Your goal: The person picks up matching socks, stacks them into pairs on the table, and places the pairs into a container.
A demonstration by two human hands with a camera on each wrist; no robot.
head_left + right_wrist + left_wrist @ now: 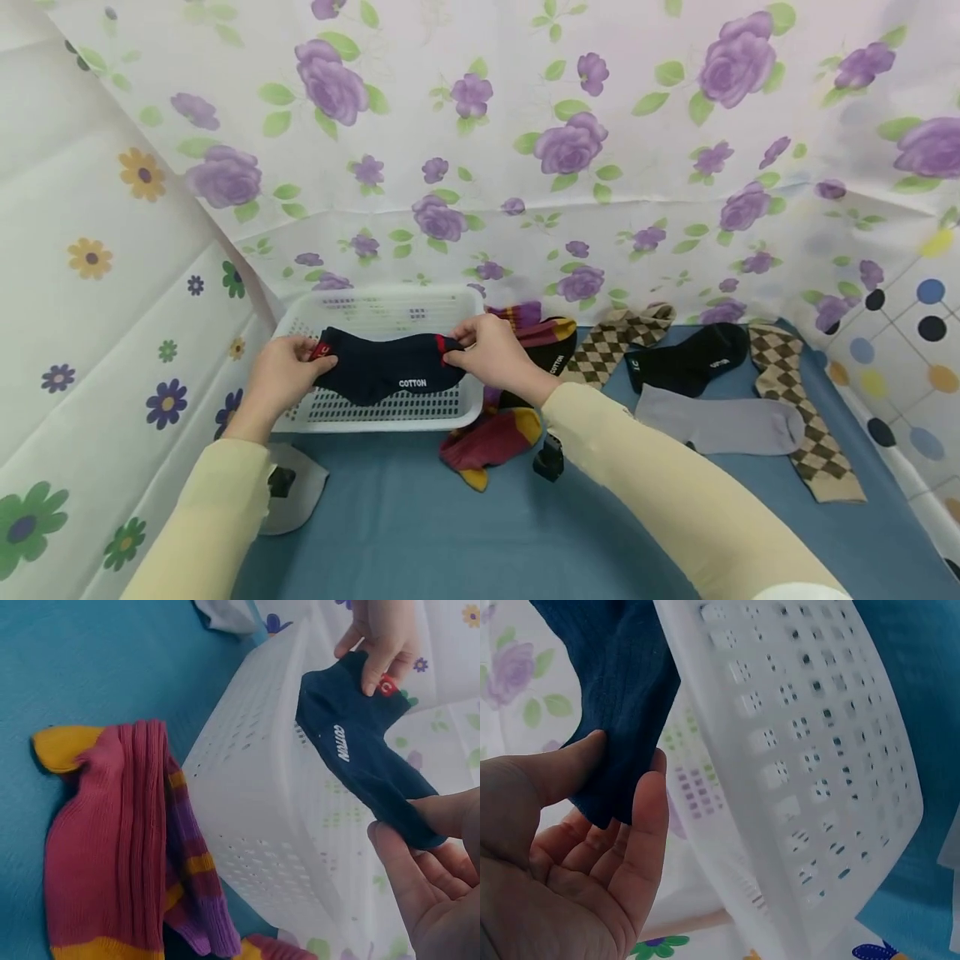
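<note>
Nearest, two sleeves [202,508] reach in over the blue worktop [420,533]. Beyond them lies a red sock [491,442], just beside the basket [382,427]. Over the basket hangs the navy sock [382,367], stretched sideways between both hands. The left hand [285,375] pinches the end with the red label; the right hand [491,354] pinches the other, so each grip is closed on cloth. The sock should be light, soft and floppy, hard to damage and apt to sag in the middle; its two ends look the best places to hold.

The left wrist view shows the thumb laid on a plain face of the sock, without the "COTTON" lettering that the head and right wrist views show. The right wrist view gives the purple sock's [199,862] stripes more fully. Only the head view takes in the grey sock [735,425], black sock [686,362] and checked socks [802,400] at right, before the flowered curtain [495,175].
</note>
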